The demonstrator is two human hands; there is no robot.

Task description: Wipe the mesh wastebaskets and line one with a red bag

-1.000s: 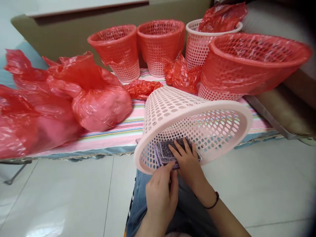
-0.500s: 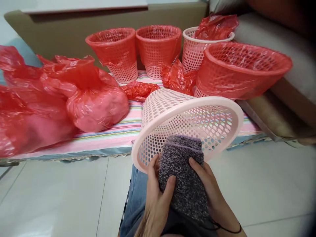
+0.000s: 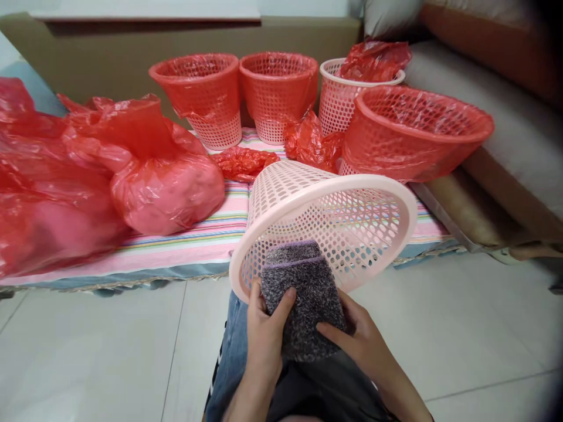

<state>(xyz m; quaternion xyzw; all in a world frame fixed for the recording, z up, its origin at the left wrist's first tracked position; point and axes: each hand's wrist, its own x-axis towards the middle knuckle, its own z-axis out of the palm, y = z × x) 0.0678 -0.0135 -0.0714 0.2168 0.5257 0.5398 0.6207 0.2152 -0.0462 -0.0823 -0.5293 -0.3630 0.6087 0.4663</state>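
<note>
A folded, speckled dark grey cloth (image 3: 303,305) with purple edging is held between both hands over my lap. My left hand (image 3: 266,331) grips its left side, thumb on the front face. On the lower right side, my right hand (image 3: 358,334) holds it, also with the thumb in front and the other fingers largely hidden behind. Just beyond the cloth, a pale pink mesh basket (image 3: 323,193) lies tipped with its wide mouth towards me. The upper end of the cloth overlaps the basket's opening in view.
Two pink baskets lined with red plastic, a left one (image 3: 197,88) and a middle one (image 3: 279,88), stand at the back. Further right are an unlined basket (image 3: 334,99) and a tilted lined basket (image 3: 409,140). Bulging red bags (image 3: 171,187) rest on the striped cover (image 3: 193,246).
Both hands and the cloth have shifted slightly left in view. My right hand has slid lower along the cloth, and its lower end is now folded up shorter.
</note>
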